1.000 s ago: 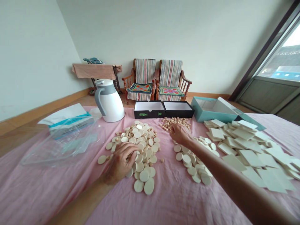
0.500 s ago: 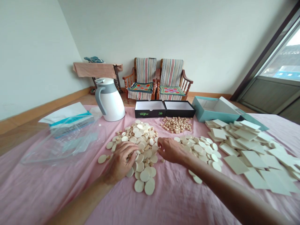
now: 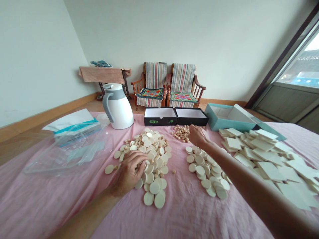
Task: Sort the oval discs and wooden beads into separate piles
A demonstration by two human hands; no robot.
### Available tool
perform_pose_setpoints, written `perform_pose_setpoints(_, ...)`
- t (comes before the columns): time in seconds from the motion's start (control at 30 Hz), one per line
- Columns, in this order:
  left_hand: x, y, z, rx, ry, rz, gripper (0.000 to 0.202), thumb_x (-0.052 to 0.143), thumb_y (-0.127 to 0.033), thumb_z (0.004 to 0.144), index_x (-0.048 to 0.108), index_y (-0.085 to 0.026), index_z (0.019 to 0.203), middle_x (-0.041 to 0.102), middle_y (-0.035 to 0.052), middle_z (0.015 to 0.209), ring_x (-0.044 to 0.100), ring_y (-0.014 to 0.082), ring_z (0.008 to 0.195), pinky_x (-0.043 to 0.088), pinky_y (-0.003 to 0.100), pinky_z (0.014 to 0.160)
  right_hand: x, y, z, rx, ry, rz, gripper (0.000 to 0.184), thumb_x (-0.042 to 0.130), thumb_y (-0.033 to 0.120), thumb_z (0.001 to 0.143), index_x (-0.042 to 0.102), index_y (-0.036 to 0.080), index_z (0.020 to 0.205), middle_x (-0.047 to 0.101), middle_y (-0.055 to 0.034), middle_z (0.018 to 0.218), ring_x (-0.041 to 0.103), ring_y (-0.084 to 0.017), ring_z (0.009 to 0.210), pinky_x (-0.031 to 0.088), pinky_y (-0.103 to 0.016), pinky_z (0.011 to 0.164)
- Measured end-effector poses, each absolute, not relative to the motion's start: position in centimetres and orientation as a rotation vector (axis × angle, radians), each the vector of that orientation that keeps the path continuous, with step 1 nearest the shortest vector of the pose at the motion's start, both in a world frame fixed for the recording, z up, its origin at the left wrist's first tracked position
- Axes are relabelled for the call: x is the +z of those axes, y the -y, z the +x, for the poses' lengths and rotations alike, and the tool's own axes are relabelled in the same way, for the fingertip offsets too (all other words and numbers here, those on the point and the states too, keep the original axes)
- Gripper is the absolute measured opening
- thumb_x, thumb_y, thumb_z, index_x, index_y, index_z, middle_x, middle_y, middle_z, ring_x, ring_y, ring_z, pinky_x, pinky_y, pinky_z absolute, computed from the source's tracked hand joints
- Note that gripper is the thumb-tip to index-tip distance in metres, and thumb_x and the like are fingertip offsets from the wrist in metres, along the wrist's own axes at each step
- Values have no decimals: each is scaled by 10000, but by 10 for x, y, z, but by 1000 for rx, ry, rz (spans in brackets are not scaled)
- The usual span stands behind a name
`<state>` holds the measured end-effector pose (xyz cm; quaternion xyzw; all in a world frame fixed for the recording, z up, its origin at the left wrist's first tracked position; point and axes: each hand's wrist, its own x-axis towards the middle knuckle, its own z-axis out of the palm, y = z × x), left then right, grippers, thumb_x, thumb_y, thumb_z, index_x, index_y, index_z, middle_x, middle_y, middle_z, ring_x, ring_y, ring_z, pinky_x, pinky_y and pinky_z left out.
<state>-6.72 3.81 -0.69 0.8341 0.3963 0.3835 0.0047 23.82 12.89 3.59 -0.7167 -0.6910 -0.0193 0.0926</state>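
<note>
My left hand (image 3: 132, 167) rests on the left side of a mixed pile of round wooden discs (image 3: 154, 187) and small wooden beads. Its fingers arch over the discs, with the thumb a little apart from them. Over the right side of a heap of small wooden beads (image 3: 181, 133) is my right hand (image 3: 198, 136), its fingers curled closed. Whatever they may hold is hidden. Below my right forearm lies a second pile of wooden discs (image 3: 200, 161), without beads that I can see. One loose bead (image 3: 173, 171) sits on the cloth between the two disc piles.
Square wooden tiles (image 3: 270, 171) are heaped at the right. Behind stand two black boxes (image 3: 159, 120) and an open teal box (image 3: 219, 122). A white and grey jug (image 3: 122, 111) and clear plastic packaging (image 3: 62, 159) are at the left on the pink cloth (image 3: 174, 212).
My right hand has moved from the right edge of the mixed pile away from me and rightward to the bead heap. My left hand has stayed on the mixed pile.
</note>
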Motion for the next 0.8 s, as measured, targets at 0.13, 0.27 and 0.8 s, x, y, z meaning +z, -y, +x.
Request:
perform_pose_setpoints(0.13, -6, -38, -68, 1194, -1234, 2605, 173, 489, -138, 863, 645, -196, 911, 668, 51, 930, 591, 183, 944, 476, 344, 862, 35, -121, 233, -96, 2055, -2002, 180, 445, 120, 811, 604, 142, 893, 655, -104, 862, 576, -169, 730, 295, -252, 580)
perform_pose_setpoints(0.27, -8, -39, -68, 1183, -1237, 2603, 168, 497, -156, 863, 652, -199, 913, 668, 56, 928, 594, 186, 938, 483, 345, 856, 31, -81, 207, 378, 2406, -1662, 93, 521, 132, 765, 608, 164, 774, 651, -33, 752, 560, -128, 664, 326, -217, 577)
perform_pose_setpoints(0.8, -9, -39, -68, 1191, -1248, 2587, 188, 499, -135, 847, 658, -203, 920, 672, 49, 933, 600, 186, 944, 484, 340, 859, 12, -92, 223, 183, 2327, -1694, 239, 461, -7, 647, 571, 157, 781, 573, -45, 814, 504, -133, 733, 317, -226, 622)
